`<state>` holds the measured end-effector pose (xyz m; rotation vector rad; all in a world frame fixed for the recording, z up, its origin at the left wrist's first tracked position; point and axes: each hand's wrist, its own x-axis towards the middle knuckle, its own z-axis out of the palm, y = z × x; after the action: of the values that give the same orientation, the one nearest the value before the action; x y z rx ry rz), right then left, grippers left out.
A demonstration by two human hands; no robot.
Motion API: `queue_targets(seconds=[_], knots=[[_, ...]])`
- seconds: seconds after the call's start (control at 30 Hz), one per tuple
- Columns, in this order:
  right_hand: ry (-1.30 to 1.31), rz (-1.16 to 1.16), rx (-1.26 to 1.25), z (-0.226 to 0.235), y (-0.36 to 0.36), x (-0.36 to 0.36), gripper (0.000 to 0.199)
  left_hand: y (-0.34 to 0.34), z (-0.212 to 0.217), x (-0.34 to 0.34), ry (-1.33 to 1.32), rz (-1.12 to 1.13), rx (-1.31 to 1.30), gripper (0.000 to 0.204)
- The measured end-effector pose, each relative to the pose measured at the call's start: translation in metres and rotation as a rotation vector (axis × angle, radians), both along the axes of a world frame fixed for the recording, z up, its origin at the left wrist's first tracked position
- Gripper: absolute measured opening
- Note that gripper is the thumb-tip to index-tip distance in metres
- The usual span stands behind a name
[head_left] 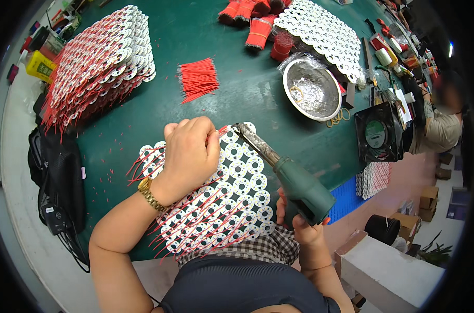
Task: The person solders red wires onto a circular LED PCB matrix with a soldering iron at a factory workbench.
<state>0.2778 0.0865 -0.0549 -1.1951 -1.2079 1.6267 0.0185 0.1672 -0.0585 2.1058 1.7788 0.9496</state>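
Observation:
A panel of round white circuit boards (pixel 240 186) lies at the table's near edge, with thin red wires (pixel 208 211) trailing from many of its discs. My left hand (pixel 192 148) is closed over the panel's far part, a red wire (pixel 224 129) pinched between thumb and fingers. My right hand (pixel 303 232) grips the handle of a dark green soldering gun (pixel 304 190). Its metal barrel slants up and left, and the dark tip is at the far row of discs, close beside the pinched wire. Whether tip and wire touch is too small to tell.
Beyond my hands lies a pile of cut red wires (pixel 199 79). Wired panels stand stacked (pixel 104 60) at far left. A metal bowl (pixel 328 96), bundled red wires (pixel 259 34), white panels (pixel 320 31) and a black fan (pixel 377 134) are rightward. Another person (pixel 443 130) sits far right.

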Motion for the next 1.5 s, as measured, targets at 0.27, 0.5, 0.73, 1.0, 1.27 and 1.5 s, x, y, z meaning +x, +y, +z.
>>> queue_targets(seconds=[0.27,0.5,0.73,1.0,1.27,1.5], knots=[[-0.046,-0.038,0.014,0.008,0.002,-0.006,0.084,0.004,-0.003,-0.002,0.065,-0.019,0.009,0.010],[-0.101,-0.003,0.012,0.006,0.002,-0.003,0.082,0.005,-0.004,-0.003,0.073,-0.028,-0.018,0.010],[-0.146,0.118,0.213,0.004,0.007,0.001,0.042,0.006,-0.003,-0.005,0.065,-0.052,-0.036,0.010],[-0.143,0.171,0.282,0.004,0.008,0.000,0.020,0.005,-0.004,-0.006,0.065,-0.060,-0.026,0.011],[-0.180,0.146,0.313,0.005,0.006,-0.002,0.031,0.005,-0.004,-0.005,0.008,-0.041,-0.029,0.010],[-0.144,0.091,0.213,-0.004,-0.003,0.004,0.080,0.005,-0.003,-0.006,0.009,-0.043,-0.034,0.010]])
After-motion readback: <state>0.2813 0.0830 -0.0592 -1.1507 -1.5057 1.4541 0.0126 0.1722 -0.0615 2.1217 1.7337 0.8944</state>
